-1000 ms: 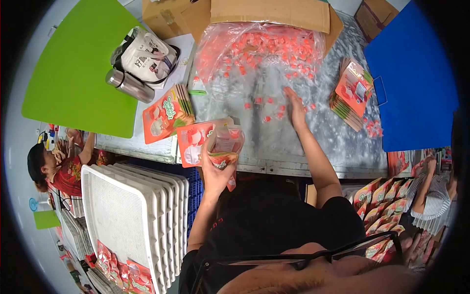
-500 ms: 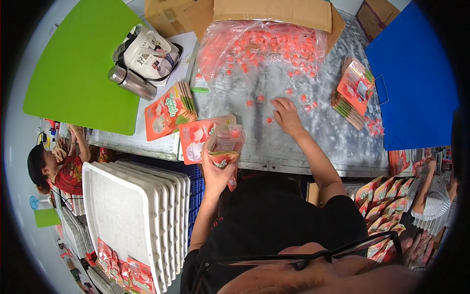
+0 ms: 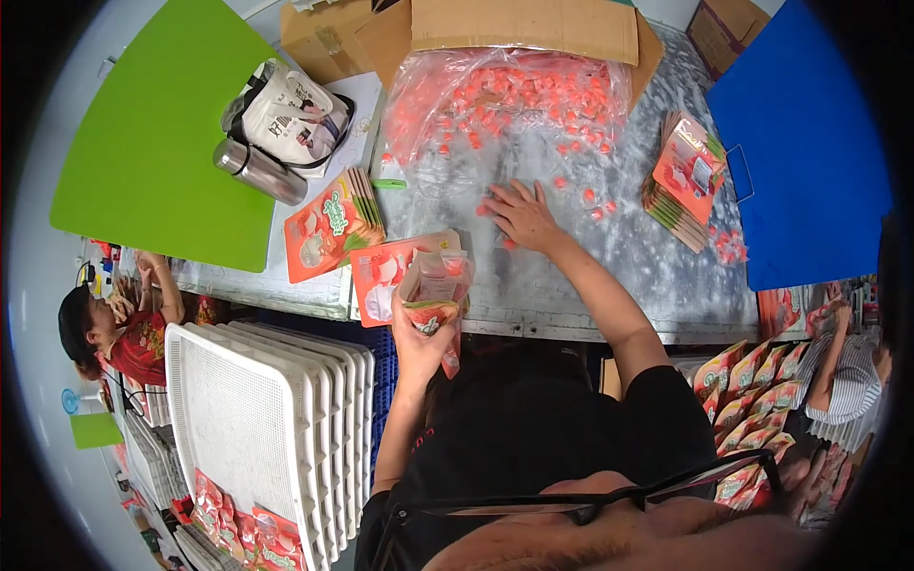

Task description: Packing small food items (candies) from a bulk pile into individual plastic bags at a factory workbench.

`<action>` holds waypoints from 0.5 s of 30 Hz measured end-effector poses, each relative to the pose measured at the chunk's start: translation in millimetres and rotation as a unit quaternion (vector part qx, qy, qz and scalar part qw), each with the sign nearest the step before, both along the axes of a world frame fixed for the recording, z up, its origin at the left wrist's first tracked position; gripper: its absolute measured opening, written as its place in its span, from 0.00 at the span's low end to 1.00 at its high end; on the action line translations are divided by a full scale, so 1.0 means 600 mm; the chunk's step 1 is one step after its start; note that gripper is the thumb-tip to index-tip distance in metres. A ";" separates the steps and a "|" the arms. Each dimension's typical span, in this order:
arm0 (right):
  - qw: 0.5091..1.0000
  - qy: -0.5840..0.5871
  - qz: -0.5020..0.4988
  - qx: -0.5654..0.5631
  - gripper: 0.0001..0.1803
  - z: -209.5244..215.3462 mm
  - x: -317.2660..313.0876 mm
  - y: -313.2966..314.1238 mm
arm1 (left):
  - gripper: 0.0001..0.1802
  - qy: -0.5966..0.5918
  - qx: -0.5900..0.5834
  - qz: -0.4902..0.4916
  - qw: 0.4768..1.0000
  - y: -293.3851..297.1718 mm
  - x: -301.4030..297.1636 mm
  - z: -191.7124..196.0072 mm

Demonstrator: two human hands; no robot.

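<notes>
My left hand [image 3: 419, 347] is closed round a red pouch [image 3: 442, 278] at the table's near edge, its mouth gaping upward. Small wrapped pieces seem to show through its clear panel. Flat red pouches [image 3: 373, 271] lie beside it on the table. My right hand [image 3: 526, 221] reaches over the grey metal tabletop, palm down, fingers spread, its fingertips touching small red wrapped pieces [image 3: 487, 206]. A few more loose pieces [image 3: 588, 195] lie to its right. Beyond them, a clear plastic bag [image 3: 419, 105] full of such pieces spills from a cardboard box [image 3: 524, 29].
Pouch stacks lie at left [image 3: 324, 228] and right [image 3: 690, 176]. A steel flask [image 3: 259, 171] and white bag [image 3: 290, 114] stand far left. Green [image 3: 162, 133] and blue [image 3: 800, 143] panels flank the table. White trays [image 3: 233, 400] are stacked at lower left. Two co-workers sit at the sides.
My right hand has moved left and slightly away from me, its fingers spreading over the loose pieces. My left hand keeps holding the pouch in nearly the same place.
</notes>
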State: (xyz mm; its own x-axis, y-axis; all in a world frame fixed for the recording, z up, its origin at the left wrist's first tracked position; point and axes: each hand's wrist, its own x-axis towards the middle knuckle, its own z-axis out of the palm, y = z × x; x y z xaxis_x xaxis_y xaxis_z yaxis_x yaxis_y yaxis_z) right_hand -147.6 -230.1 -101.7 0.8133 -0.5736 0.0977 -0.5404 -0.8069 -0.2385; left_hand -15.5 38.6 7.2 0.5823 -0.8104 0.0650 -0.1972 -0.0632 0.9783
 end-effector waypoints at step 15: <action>0.899 -0.327 -0.076 0.281 0.26 -0.013 -0.123 0.014 | 0.38 -0.015 -0.010 -0.009 1.000 -0.002 0.003 -0.013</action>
